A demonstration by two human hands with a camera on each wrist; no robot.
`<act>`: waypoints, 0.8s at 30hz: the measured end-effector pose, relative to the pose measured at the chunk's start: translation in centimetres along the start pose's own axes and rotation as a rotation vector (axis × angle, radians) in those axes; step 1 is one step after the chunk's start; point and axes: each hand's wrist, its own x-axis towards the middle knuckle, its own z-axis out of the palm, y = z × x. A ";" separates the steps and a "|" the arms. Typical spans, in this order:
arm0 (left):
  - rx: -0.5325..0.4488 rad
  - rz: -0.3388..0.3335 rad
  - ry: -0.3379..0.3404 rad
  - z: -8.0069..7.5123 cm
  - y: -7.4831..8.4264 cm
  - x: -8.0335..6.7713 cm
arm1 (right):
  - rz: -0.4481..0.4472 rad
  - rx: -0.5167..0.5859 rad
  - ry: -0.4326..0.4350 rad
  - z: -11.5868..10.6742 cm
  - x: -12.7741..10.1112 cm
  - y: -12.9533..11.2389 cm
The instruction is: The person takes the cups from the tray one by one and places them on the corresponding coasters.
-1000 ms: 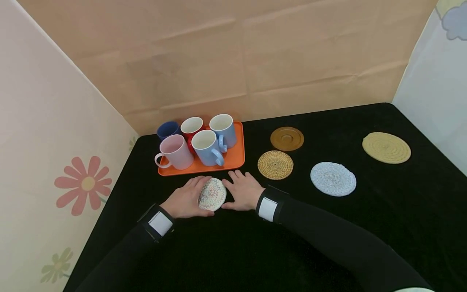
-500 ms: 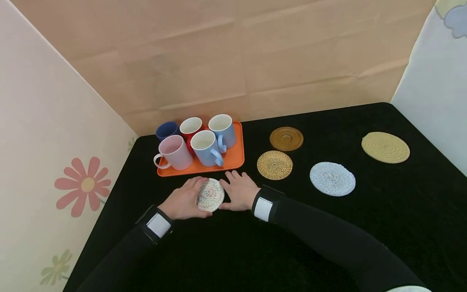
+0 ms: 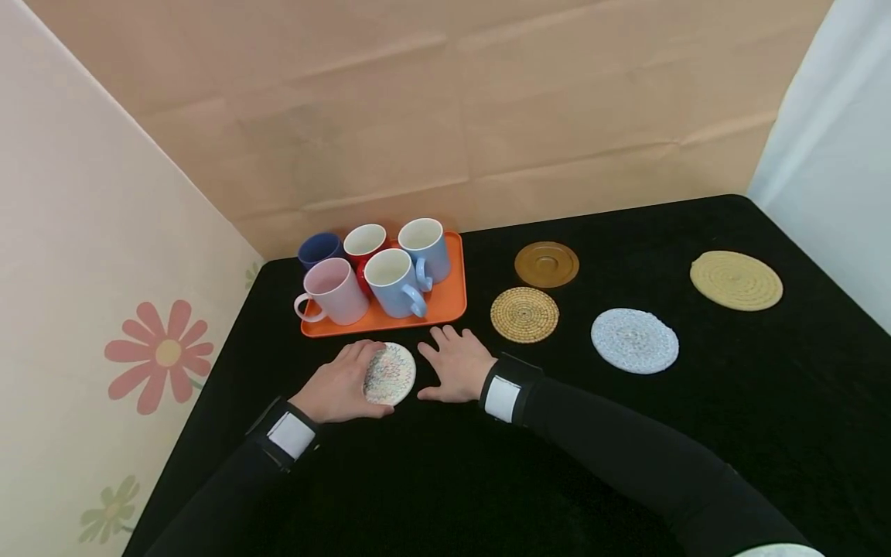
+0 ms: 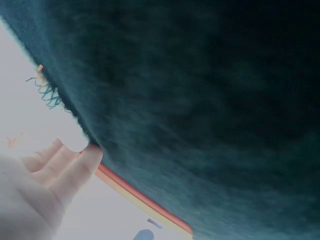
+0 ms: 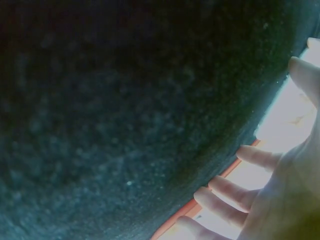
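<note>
A round white coaster [image 3: 390,375] with a speckled pattern lies on the black table, just in front of the orange tray. My left hand [image 3: 341,384] holds the coaster by its left side, thumb at the near edge and fingers at the far edge. To the right of the coaster, a small gap away, my right hand [image 3: 455,366] rests on the table with its fingers spread and nothing in it. In the right wrist view the fingers of my right hand [image 5: 280,185] look extended. The left wrist view shows my left hand [image 4: 55,185] overexposed.
Several mugs, among them a pink mug [image 3: 336,292], crowd the orange tray [image 3: 448,305] behind my hands. Rightward lie a wooden disc [image 3: 547,264], a woven coaster [image 3: 525,316], a pale blue mat [image 3: 635,341] and a yellow mat [image 3: 736,281]. Walls stand left, behind and right.
My left hand has slid the white coaster slightly to the left, away from my right hand, which has scarcely moved. A gap has opened between the coaster and my right hand.
</note>
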 end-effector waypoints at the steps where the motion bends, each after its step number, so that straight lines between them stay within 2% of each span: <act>1: 0.000 -0.007 0.000 0.0 -0.1 -0.1 | -0.001 -0.004 -0.001 0.0 0.0 0.0; 14: -0.045 -0.043 0.027 -0.1 -1.6 -1.7 | -0.069 -0.008 0.017 -0.5 0.3 -0.8; 24: -0.059 -0.080 0.036 -0.1 -2.4 -2.8 | -0.061 -0.006 0.010 -0.4 0.5 -1.4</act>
